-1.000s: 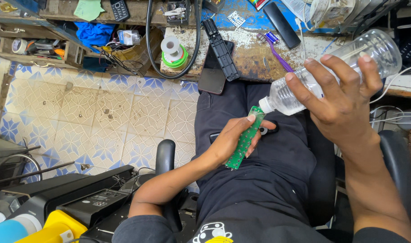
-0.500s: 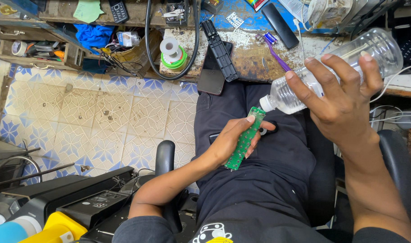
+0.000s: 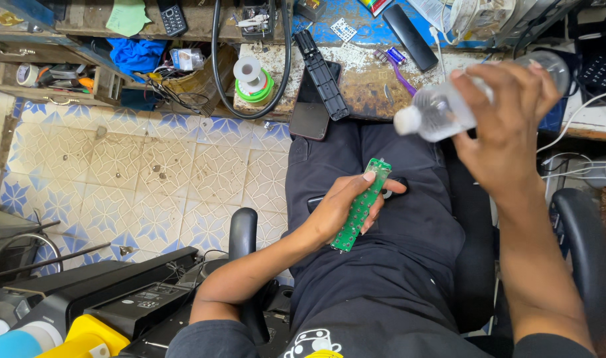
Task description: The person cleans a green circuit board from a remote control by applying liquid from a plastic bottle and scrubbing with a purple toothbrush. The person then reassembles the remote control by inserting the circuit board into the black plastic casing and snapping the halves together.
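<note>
My left hand [image 3: 346, 207] rests over my lap and grips a long green circuit board [image 3: 362, 205], held slantwise with its top end pointing up and right. My right hand [image 3: 505, 126] is raised above my right thigh and wraps around a clear plastic bottle [image 3: 442, 113] with a white cap. The bottle lies tilted, cap toward the left, and is blurred by motion. The cap sits well above and to the right of the board, apart from it.
A worn workbench [image 3: 362, 79] ahead holds a dark phone [image 3: 309, 116], a long black casing [image 3: 323, 73], a purple brush [image 3: 399, 69], a solder spool [image 3: 253, 79] and a black cable loop. Patterned floor tiles [image 3: 150, 172] lie left. Black chair armrests [image 3: 243, 232] flank me; machines stand lower left.
My right hand has lifted the bottle up and away from the board's top end, so the cap no longer sits over it. My left hand and the board stay about where they were.
</note>
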